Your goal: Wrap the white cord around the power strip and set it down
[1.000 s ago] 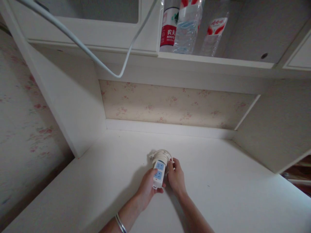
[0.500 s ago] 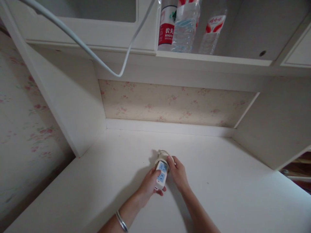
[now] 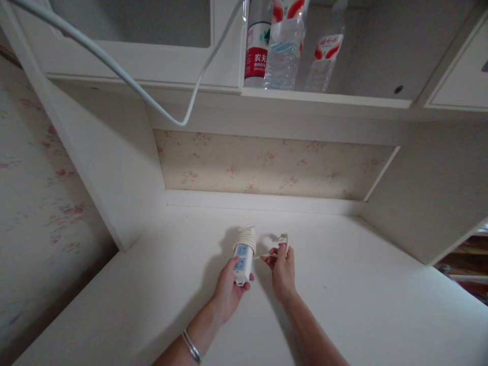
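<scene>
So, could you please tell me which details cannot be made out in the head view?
In the head view:
- Power strip: its underside is hidden, and the left hand covers part of its lower end.
- Plug: too small to count its pins; fingers of the right hand partly cover it.
- Nongfu bottle: its top is cut off by the upper edge.
- White overhead cable: both ends run out past the upper edge.

I'm in a home, it seems: floral wallpaper beyond the left edge of my desk, bottles in the cabinet above its back edge.
</scene>
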The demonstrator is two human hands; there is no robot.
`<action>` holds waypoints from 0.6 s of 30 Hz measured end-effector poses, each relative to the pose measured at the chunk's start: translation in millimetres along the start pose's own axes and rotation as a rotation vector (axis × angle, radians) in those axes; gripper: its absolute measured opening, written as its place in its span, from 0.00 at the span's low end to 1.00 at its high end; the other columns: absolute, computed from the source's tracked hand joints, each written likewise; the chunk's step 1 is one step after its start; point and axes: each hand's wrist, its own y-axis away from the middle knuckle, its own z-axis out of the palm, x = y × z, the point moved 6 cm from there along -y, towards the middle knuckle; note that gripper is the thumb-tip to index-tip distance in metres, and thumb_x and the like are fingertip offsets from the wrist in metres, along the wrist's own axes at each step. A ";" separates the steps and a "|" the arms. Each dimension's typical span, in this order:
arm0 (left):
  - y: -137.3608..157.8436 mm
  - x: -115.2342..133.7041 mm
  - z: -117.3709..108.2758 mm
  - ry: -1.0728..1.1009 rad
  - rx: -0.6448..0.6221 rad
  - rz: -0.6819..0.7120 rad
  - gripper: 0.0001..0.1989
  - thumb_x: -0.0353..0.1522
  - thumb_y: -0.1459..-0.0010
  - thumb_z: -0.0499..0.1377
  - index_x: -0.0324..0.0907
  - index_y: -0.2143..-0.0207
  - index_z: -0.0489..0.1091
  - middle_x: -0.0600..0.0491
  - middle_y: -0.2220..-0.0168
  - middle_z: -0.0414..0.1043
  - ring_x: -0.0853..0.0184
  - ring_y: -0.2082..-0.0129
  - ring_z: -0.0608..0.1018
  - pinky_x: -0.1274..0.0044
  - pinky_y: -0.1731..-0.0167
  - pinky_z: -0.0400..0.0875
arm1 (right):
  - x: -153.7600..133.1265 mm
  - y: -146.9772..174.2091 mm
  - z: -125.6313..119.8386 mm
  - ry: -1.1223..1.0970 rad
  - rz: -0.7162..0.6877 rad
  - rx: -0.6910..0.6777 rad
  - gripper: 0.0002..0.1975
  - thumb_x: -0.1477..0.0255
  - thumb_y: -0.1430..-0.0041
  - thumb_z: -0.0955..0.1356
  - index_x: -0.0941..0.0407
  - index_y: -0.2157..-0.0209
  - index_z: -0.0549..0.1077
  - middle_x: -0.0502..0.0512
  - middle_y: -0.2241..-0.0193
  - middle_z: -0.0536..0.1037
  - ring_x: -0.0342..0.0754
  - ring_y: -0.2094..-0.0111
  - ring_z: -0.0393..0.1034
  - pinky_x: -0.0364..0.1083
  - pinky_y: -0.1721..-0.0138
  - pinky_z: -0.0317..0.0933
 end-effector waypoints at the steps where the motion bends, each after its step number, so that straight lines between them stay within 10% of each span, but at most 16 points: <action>1: -0.5 2.7 -1.0 0.020 -0.010 0.002 0.15 0.37 0.45 0.57 0.38 0.58 0.66 0.51 0.70 0.72 0.73 0.80 0.74 0.84 0.85 0.62 | 1.2 -1.2 1.3 -0.047 0.010 -0.011 0.19 0.52 0.44 0.63 0.53 0.63 0.62 0.44 0.73 0.69 0.39 0.78 0.68 0.45 0.68 0.69; 9: 1.9 10.3 -4.8 -0.143 -0.128 -0.121 0.15 0.39 0.46 0.55 0.36 0.64 0.68 0.50 0.74 0.72 0.74 0.86 0.69 0.85 0.92 0.46 | -2.8 -15.5 -3.3 -0.298 0.085 -0.056 0.14 0.57 0.45 0.66 0.51 0.66 0.62 0.47 0.63 0.75 0.42 0.65 0.73 0.44 0.60 0.69; 18: -3.0 5.5 -12.7 -0.189 -0.025 -0.114 0.16 0.39 0.47 0.57 0.34 0.62 0.68 0.52 0.77 0.70 0.72 0.85 0.71 0.84 0.91 0.50 | -18.1 -37.8 -30.7 -0.467 -0.015 0.048 0.15 0.59 0.48 0.70 0.52 0.65 0.64 0.49 0.59 0.75 0.44 0.57 0.73 0.47 0.53 0.65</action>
